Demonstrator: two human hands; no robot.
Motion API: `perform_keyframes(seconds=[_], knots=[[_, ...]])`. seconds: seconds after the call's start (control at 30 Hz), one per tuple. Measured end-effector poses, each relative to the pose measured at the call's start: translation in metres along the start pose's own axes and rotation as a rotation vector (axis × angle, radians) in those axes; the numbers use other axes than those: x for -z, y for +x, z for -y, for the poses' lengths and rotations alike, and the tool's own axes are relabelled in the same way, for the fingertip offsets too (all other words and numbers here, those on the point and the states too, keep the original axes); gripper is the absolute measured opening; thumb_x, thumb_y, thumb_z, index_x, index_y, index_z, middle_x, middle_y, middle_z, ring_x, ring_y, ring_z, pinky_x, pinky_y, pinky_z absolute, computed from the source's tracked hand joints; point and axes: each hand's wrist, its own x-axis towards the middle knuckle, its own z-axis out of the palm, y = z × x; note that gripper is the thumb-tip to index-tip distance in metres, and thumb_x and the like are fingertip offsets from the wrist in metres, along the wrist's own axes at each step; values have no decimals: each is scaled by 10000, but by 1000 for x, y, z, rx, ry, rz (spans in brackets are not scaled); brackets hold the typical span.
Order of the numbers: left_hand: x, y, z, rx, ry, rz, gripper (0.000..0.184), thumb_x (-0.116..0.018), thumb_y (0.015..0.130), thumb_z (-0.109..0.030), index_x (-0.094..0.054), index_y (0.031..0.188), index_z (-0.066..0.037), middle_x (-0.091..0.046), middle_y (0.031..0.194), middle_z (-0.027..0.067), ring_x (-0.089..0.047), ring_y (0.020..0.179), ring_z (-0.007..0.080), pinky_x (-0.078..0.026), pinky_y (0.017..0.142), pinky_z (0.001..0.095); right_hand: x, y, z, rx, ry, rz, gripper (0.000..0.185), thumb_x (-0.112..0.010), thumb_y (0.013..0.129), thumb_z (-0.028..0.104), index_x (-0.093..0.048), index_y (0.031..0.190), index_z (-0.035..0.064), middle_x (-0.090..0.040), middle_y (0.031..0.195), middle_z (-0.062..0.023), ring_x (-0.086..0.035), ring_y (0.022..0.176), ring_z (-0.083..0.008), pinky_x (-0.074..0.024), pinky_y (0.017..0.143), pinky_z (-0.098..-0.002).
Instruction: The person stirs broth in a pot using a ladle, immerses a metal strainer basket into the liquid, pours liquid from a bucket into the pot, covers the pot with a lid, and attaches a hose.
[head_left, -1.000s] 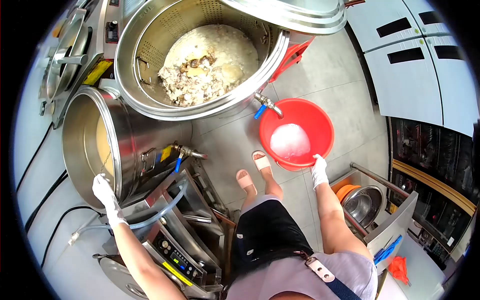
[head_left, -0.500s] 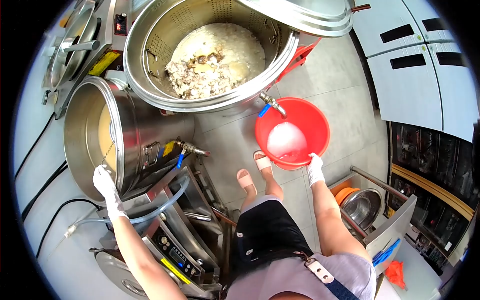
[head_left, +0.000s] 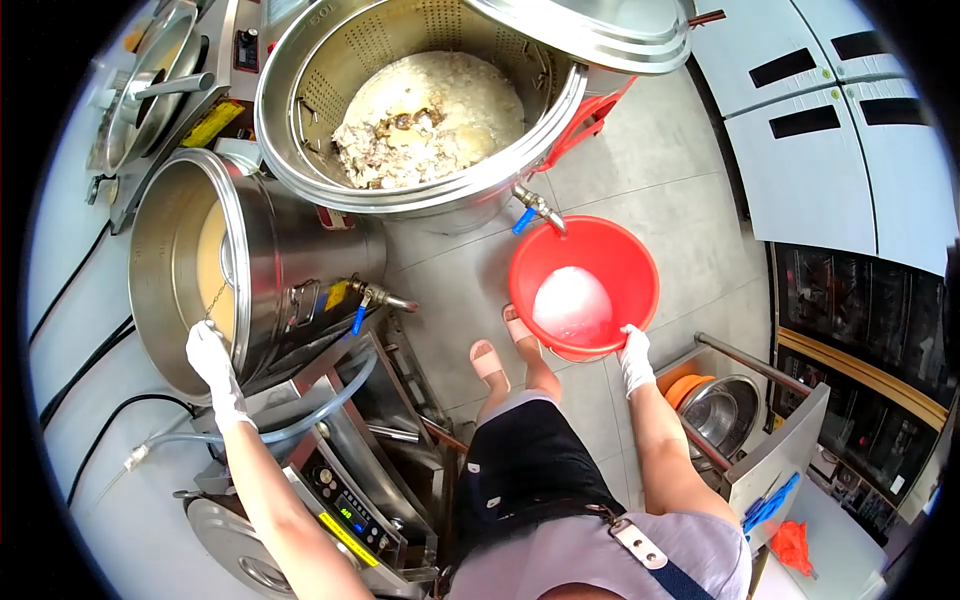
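My left hand [head_left: 212,362], in a white glove, is closed on a thin chain [head_left: 216,298] at the near rim of a steel pot [head_left: 310,250]. The chain runs down to a rounded metal piece [head_left: 227,260] beside the pale yellow liquid [head_left: 210,262]. With its fingers over the rim, my gloved right hand [head_left: 634,358] grips a red bucket [head_left: 640,270]. Whitish, foamy-looking liquid [head_left: 572,305] lies in the bucket, whose far rim is just under the tap [head_left: 541,208] of a larger pot.
The larger pot [head_left: 272,120] holds a perforated basket of cooked matter [head_left: 430,120], its lid [head_left: 600,30] tilted at the right. A control panel [head_left: 350,512] and hose [head_left: 320,412] are at the lower left. An open drawer [head_left: 790,440] with steel bowls [head_left: 720,415] stands right.
The red bucket and my right hand have shifted slightly down and nearer to me over the last half second. My left hand keeps its hold on the chain.
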Motion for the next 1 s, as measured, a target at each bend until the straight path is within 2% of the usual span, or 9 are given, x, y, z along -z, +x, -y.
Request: perform_keyframes(seconds=[0.2,0.3,0.5,0.6,0.73,0.83,1.0], knots=[[0,1,1,-8,39,10,273,-405,888,-182,-623,815,-35,-580,624,80,-555,585,211,-433,594,344,6,16,5,54,-85,4,256,-514,657,-58,-509,910,-24,-571,817,-131,-561,755,-291,-512,720,-403],[-1,3,8,-69,69,3,274,-407,889,-188,-623,818,-35,-590,634,82,-561,589,217,-438,600,347,2,12,12,46,-88,-56,278,-532,573,-81,-549,848,-45,-585,810,-140,-564,722,-268,-500,642,-362],[-2,1,4,-43,84,-14,281,-404,886,-196,-627,826,-36,-604,648,99,-576,598,239,-444,608,359,-2,11,20,54,-117,-97,240,-537,575,-79,-561,811,-46,-576,733,-119,-555,666,-252,-486,595,-359],[-1,0,4,-28,82,-22,282,-403,886,-195,-625,825,-33,-605,652,106,-580,604,245,-446,612,365,1,21,30,41,-231,-61,291,-511,624,-76,-519,910,-23,-571,819,-123,-559,749,-291,-513,699,-413],[-2,-1,6,-102,110,-58,282,-404,886,-196,-626,826,-33,-608,662,110,-583,608,251,-448,615,369,4,24,44,94,-264,-6,281,-506,615,-81,-527,887,-18,-562,799,-121,-552,727,-283,-510,682,-409],[2,-3,-1,6,71,-31,282,-404,885,-196,-628,828,-36,-611,673,112,-586,621,255,-450,626,369,8,18,53,71,-285,-41,253,-506,626,-74,-526,873,-23,-556,785,-121,-544,712,-274,-504,668,-406],[0,-6,0,-37,112,-38,282,-405,886,-197,-633,840,-37,-624,702,121,-596,657,268,-454,652,382,18,5,68,88,-398,-42,266,-538,620,-52,-538,883,-12,-562,788,-112,-546,722,-274,-499,677,-434]])
